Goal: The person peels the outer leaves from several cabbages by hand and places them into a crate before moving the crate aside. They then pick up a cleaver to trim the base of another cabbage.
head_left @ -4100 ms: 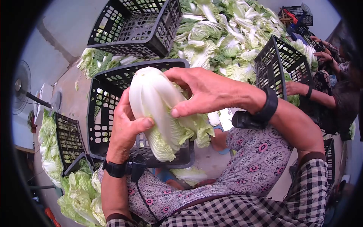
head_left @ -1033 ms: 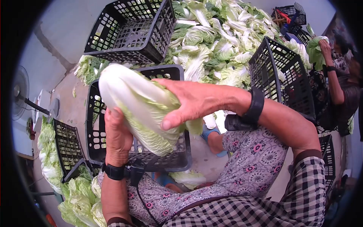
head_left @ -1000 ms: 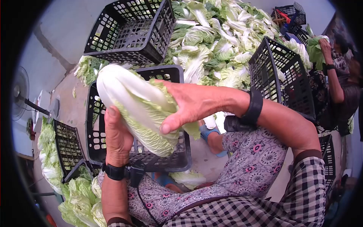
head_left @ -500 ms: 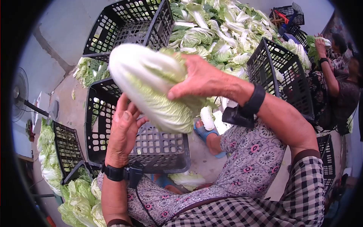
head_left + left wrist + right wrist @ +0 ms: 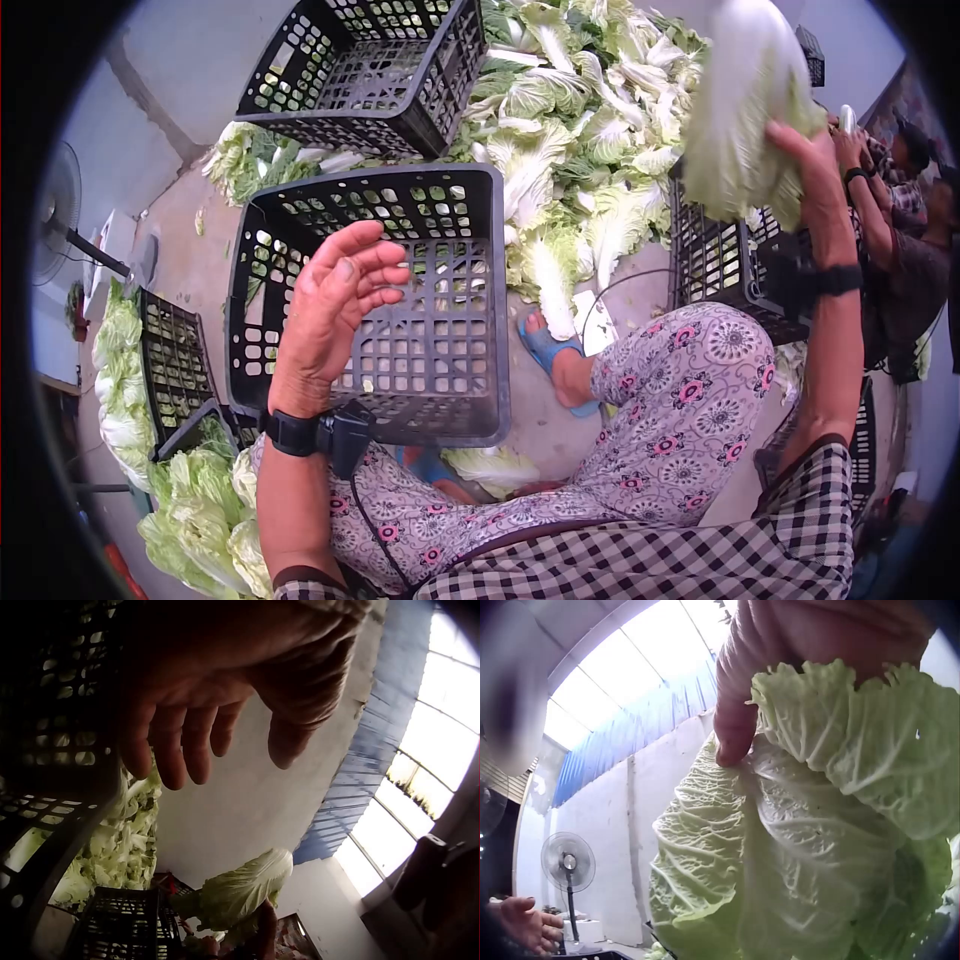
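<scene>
My right hand (image 5: 815,180) grips a Chinese cabbage (image 5: 750,110) at the upper right of the head view, its white base upward, above a crate at the right. In the right wrist view the thumb presses on the pale leaves (image 5: 795,847). My left hand (image 5: 335,300) holds nothing; its fingers are loosely bent over the left part of a black crate (image 5: 503,340) in front of me. The left wrist view shows that hand (image 5: 217,697) with fingers apart, and the held cabbage (image 5: 247,889) farther off.
Behind the crate lies a heap of cabbage leaves (image 5: 600,110), beside another black crate (image 5: 410,110). A crate (image 5: 710,250) stands at the right, near other people (image 5: 910,230). More cabbages (image 5: 200,520) lie at the lower left, with a fan (image 5: 60,215) beyond.
My right hand has carried the cabbage from above the front crate to the upper right. My left hand has come away from the cabbage and stays over the crate.
</scene>
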`<move>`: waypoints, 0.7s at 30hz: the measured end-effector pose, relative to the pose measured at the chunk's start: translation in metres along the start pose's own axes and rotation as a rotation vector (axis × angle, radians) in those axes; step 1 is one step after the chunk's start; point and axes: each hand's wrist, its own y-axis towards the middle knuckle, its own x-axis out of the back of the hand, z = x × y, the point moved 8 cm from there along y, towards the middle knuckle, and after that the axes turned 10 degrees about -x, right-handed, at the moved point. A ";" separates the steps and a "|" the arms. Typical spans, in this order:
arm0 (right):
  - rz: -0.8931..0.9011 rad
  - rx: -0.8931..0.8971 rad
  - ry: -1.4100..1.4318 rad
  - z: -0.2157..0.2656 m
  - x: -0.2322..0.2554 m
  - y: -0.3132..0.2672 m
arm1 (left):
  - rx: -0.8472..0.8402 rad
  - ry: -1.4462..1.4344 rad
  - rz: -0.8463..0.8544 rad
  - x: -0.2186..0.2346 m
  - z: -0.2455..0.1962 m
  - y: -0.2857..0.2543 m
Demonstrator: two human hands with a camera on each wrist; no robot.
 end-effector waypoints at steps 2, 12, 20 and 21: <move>-0.179 -0.031 -0.042 -0.020 0.050 -0.013 | 0.004 0.005 -0.006 0.001 -0.001 0.001; -0.463 -0.285 -0.197 -0.120 0.179 -0.067 | 0.080 0.072 -0.007 0.004 0.012 0.001; -0.437 -0.498 -0.431 -0.186 0.191 -0.058 | 0.103 0.106 -0.048 0.016 0.018 0.003; -0.366 -0.464 -0.442 -0.184 0.181 -0.052 | 0.105 0.107 -0.052 0.018 0.018 0.003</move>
